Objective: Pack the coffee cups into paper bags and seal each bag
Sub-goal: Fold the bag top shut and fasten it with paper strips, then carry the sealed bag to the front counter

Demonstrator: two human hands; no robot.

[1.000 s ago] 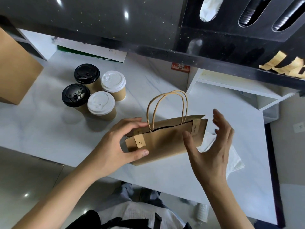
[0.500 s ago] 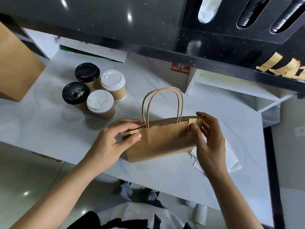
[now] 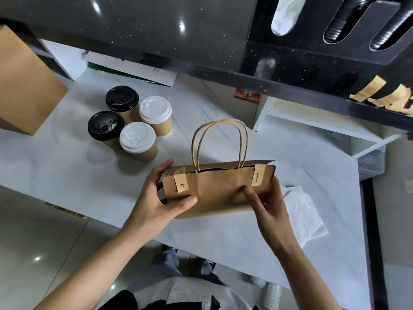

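A brown paper bag (image 3: 220, 191) with twisted handles stands upright on the white marble counter (image 3: 67, 171). Two beige tape strips fold over its top edge, one near each end. My left hand (image 3: 156, 198) grips the bag's left end, thumb on the front face. My right hand (image 3: 266, 202) holds the right end, thumb on the front below the right strip. Several lidded coffee cups (image 3: 134, 121) stand in a cluster to the far left of the bag, two with black lids and two with white lids.
A large brown paper bag (image 3: 24, 86) stands at the far left. White paper sheets (image 3: 304, 211) lie under the small bag's right side. A black shelf (image 3: 290, 70) overhangs the counter's back, with beige tape strips (image 3: 384, 99) stuck to its edge. White shelving (image 3: 312, 121) sits at right.
My right hand came in from open air, pressed the right tape strip over the bag's top, then slid down to hold the bag's right end. My left hand shifted lower on the left end.
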